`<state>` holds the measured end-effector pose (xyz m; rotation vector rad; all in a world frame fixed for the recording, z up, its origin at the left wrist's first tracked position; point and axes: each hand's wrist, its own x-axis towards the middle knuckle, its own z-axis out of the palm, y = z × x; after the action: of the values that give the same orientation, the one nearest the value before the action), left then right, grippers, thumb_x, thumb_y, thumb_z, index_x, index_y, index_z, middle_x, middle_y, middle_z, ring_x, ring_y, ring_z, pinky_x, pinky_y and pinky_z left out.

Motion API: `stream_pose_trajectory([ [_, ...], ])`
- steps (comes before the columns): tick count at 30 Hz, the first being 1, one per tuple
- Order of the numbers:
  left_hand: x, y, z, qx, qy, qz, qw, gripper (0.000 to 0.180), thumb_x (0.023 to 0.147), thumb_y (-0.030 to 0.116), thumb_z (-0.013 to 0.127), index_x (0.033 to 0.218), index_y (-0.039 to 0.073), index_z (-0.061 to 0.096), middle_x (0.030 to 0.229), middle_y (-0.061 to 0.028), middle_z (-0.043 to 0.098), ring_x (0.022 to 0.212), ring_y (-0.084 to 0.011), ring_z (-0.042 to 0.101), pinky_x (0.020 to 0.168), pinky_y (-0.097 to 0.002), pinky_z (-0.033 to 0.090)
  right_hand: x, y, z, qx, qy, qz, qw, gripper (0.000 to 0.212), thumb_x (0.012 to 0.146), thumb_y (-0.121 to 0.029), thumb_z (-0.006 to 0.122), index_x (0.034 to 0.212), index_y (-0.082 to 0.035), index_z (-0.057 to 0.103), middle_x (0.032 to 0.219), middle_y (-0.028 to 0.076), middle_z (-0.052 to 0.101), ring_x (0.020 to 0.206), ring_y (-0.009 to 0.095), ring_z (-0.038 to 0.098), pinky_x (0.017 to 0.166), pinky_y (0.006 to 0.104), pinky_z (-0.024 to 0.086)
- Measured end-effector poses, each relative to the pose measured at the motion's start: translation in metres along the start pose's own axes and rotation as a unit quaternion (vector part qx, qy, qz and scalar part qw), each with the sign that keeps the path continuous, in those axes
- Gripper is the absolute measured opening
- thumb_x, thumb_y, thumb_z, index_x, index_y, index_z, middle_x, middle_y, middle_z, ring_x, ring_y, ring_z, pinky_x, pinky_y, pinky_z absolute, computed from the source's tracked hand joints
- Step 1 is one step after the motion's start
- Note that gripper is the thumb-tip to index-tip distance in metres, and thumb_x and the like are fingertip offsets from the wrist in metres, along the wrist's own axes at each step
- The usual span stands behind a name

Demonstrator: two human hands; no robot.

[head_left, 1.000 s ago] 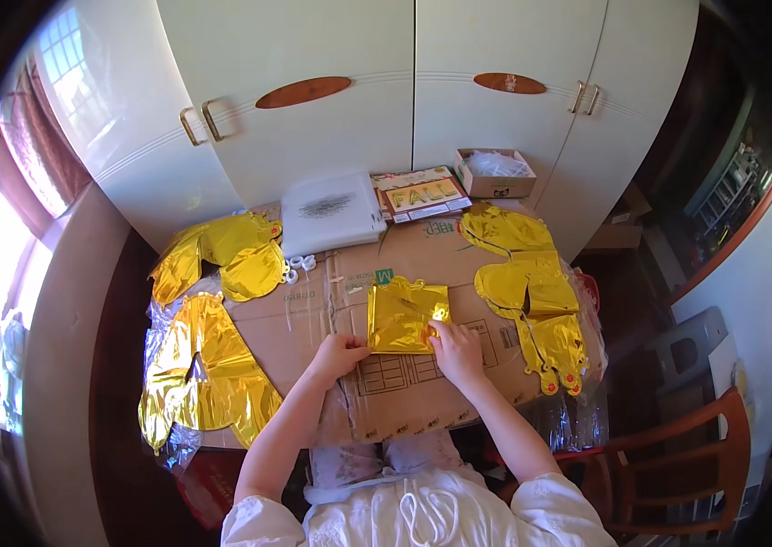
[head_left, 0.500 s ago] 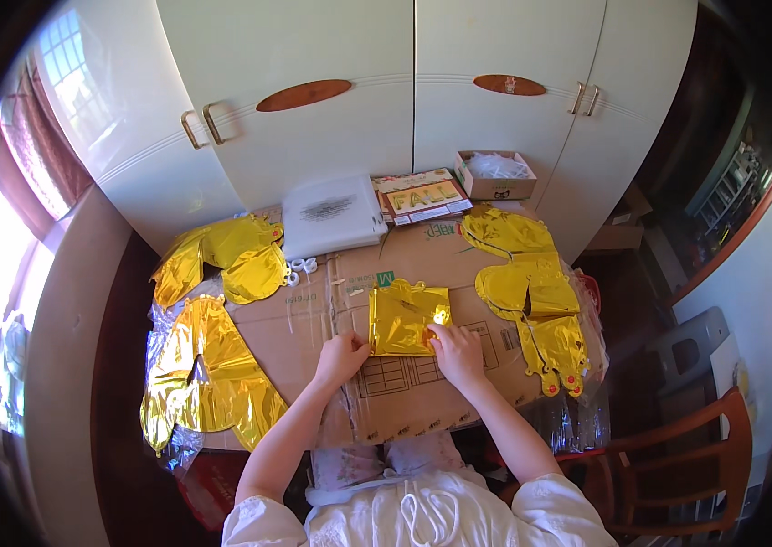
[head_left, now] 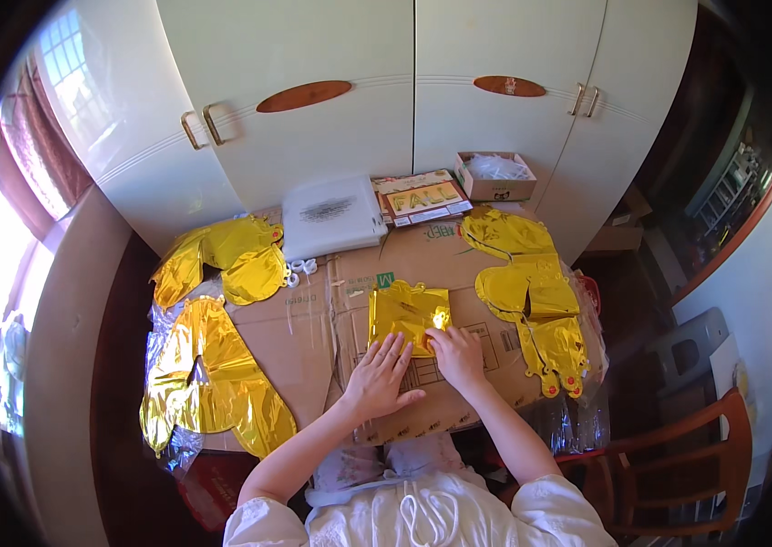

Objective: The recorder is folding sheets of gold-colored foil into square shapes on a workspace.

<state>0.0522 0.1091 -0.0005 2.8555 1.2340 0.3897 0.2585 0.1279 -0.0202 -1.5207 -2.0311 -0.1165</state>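
A gold foil balloon, folded into a rough square, lies on the cardboard in front of me. My left hand rests flat, fingers stretched out, their tips on the balloon's near left edge and the palm over the cardboard. Curled at the balloon's near right corner, my right hand has its fingertips closed on the foil; a reddish spot shows beside them. Other flat gold foil balloons lie to both sides: one at the near left, one at the far left, and several stacked at the right.
Flattened cardboard covers the table. At the back are a stack of white plastic bags, a printed card packet and an open box of clear plastic pieces. Small white ribbon rolls lie left of centre. A wooden chair stands at the right.
My left hand has gone from pinching the near left corner to lying flat on the balloon's near edge, farther right. The right hand stays at its corner.
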Motion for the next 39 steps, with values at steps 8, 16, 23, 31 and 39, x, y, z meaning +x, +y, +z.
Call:
stream_pose_trajectory([
  [8, -0.002, -0.002, 0.006, -0.017, -0.013, -0.007, 1.000, 0.098, 0.086, 0.075, 0.041, 0.147, -0.001, 0.033, 0.150, -0.0273, 0.033, 0.141, -0.0414, 0.030, 0.115, -0.0508, 0.024, 0.001, 0.000, 0.001, 0.020, 0.006, 0.004, 1.000, 0.016, 0.084, -0.018, 0.066, 0.100, -0.017, 0.066, 0.078, 0.003, 0.062, 0.075, 0.025, 0.061, 0.069, 0.0416, 0.044],
  [16, -0.001, -0.001, 0.005, -0.001, -0.034, -0.014, 0.999, 0.099, 0.085, 0.077, 0.041, 0.148, 0.002, 0.032, 0.151, -0.0263, 0.032, 0.142, -0.0412, 0.027, 0.116, -0.0517, 0.023, 0.000, 0.007, 0.006, 0.058, 0.014, 0.027, 0.998, 0.023, 0.086, -0.020, 0.065, 0.108, -0.014, 0.064, 0.079, 0.007, 0.061, 0.074, 0.029, 0.062, 0.069, 0.0439, 0.045],
  [23, 0.000, 0.002, 0.004, 0.006, -0.048, -0.028, 0.998, 0.096, 0.085, 0.076, 0.041, 0.149, 0.005, 0.033, 0.151, -0.0268, 0.031, 0.143, -0.0401, 0.026, 0.117, -0.0502, 0.020, 0.010, 0.026, -0.012, 0.129, -0.011, 0.112, 0.985, 0.030, 0.089, -0.019, 0.065, 0.116, -0.007, 0.059, 0.075, 0.011, 0.067, 0.072, 0.031, 0.065, 0.066, 0.0434, 0.049],
  [31, 0.000, 0.003, 0.003, 0.001, -0.045, -0.023, 0.999, 0.092, 0.085, 0.075, 0.043, 0.149, 0.009, 0.035, 0.151, -0.0281, 0.030, 0.143, -0.0415, 0.026, 0.117, -0.0502, 0.020, -0.008, 0.035, -0.027, 0.242, -0.108, 0.192, 0.945, 0.045, 0.083, -0.024, 0.072, 0.122, -0.011, 0.053, 0.077, 0.004, 0.070, 0.076, 0.028, 0.066, 0.074, 0.0459, 0.045],
  [39, 0.000, 0.003, 0.003, -0.004, -0.049, -0.024, 0.998, 0.092, 0.085, 0.074, 0.043, 0.149, 0.008, 0.035, 0.150, -0.0311, 0.029, 0.142, -0.0442, 0.025, 0.117, -0.0508, 0.019, -0.008, 0.030, -0.014, 0.135, -0.103, 0.182, 0.969, 0.032, 0.083, -0.019, 0.070, 0.108, -0.011, 0.053, 0.080, 0.002, 0.069, 0.083, 0.027, 0.066, 0.076, 0.0485, 0.039],
])
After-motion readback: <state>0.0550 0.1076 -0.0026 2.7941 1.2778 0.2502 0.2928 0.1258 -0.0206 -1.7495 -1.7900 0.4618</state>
